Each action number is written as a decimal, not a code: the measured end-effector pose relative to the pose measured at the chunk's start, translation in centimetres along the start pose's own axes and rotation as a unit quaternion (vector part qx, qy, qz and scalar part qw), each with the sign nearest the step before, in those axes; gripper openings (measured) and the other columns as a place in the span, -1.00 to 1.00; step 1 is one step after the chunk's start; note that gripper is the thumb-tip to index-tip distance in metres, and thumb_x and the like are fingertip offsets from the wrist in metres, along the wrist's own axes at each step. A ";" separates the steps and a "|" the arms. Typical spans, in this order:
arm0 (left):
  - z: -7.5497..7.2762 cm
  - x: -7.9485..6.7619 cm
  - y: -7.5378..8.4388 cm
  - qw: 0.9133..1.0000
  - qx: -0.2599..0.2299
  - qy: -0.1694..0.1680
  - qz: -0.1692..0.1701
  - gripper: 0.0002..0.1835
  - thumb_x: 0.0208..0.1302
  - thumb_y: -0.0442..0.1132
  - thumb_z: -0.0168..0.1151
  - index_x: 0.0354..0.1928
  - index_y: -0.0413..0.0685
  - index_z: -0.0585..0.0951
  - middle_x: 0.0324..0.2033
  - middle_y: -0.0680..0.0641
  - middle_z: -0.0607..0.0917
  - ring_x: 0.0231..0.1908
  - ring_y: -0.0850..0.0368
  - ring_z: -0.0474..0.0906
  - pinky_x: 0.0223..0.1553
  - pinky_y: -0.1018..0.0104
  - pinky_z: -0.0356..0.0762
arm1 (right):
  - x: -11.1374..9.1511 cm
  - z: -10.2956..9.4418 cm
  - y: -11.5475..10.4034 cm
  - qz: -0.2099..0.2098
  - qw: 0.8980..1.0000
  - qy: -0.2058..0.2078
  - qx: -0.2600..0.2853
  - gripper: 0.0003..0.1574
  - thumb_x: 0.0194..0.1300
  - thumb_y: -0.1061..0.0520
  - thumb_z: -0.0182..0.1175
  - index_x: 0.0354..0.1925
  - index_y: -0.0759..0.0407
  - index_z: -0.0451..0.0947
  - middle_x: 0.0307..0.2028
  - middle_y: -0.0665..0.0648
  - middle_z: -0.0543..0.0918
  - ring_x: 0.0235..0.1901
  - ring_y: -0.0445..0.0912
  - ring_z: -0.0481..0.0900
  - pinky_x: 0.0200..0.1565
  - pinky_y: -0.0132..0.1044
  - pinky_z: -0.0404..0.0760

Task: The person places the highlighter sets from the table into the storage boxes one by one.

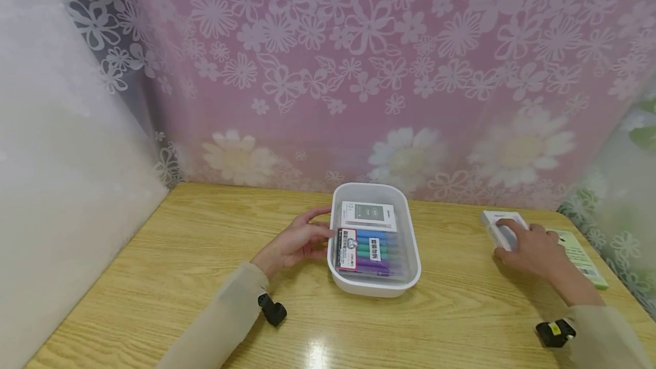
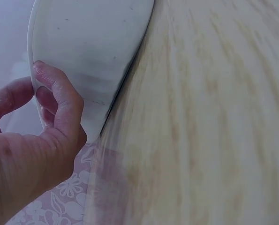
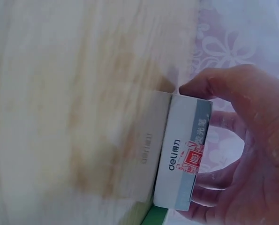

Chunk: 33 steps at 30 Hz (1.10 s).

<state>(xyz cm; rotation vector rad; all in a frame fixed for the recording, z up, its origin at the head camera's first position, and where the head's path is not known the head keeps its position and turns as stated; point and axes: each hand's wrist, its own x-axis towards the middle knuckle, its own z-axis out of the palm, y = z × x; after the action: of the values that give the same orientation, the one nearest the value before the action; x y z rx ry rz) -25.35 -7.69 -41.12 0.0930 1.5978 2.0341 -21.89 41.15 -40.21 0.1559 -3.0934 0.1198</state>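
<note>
A white plastic storage bin (image 1: 376,290) stands on the wooden table. At its left side, my left hand (image 1: 299,239) holds the rim; the left wrist view shows bent fingers (image 2: 59,89) against the bin's outer wall (image 2: 97,42). Inside lie a clear pack of coloured pens (image 1: 376,252) and a flat white box with a grey-green panel (image 1: 369,213). Far to the right, my right hand (image 1: 538,250) grips a small white deli highlighter box (image 3: 179,154), thumb on one edge and fingers on the opposite one. That box appears to stand on the table.
Partly under my right forearm lies a light green and white packet (image 1: 581,258) near the table's right edge. A pink flowered curtain (image 1: 318,73) hangs behind the table (image 1: 205,255). Pale cloth hangs at both sides. Each wrist carries a small black camera (image 1: 271,310).
</note>
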 end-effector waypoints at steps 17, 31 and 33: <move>-0.1 0.0 0.0 1.000 0.005 -0.010 0.003 -0.24 0.36 -0.40 0.21 0.56 0.08 0.22 0.28 -0.25 0.56 -0.03 0.08 0.69 -0.18 0.16 0.74 | -0.3 -0.1 -1.3 0.044 0.996 -0.029 0.076 -0.18 0.27 -0.20 0.29 0.27 0.21 0.25 0.03 0.78 0.32 -0.21 0.58 0.35 -0.44 0.22 0.36; -0.1 -0.1 0.0 1.000 0.001 0.002 -0.004 -0.25 0.36 -0.41 0.22 0.54 0.12 0.25 0.26 -0.22 0.57 -0.04 0.07 0.70 -0.21 0.18 0.75 | -0.4 0.0 -2.5 0.044 0.995 0.007 0.092 -0.20 0.21 -0.15 0.36 0.22 0.25 0.33 0.17 0.80 0.25 -0.01 0.75 0.22 -0.31 0.54 0.31; 0.0 -0.1 0.1 1.000 0.002 0.001 -0.004 -0.25 0.36 -0.40 0.22 0.54 0.13 0.25 0.27 -0.22 0.57 -0.04 0.07 0.69 -0.21 0.19 0.74 | -0.4 0.0 -2.8 0.038 0.995 0.022 0.093 -0.24 0.20 -0.14 0.37 0.19 0.23 0.35 0.17 0.78 0.28 0.00 0.73 0.24 -0.32 0.50 0.33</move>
<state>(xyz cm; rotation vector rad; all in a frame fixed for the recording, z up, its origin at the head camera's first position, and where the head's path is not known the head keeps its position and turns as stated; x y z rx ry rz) -25.27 -7.80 -41.04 0.0860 1.6009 2.0263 -21.21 38.43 -39.99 0.0395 -3.0404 0.4087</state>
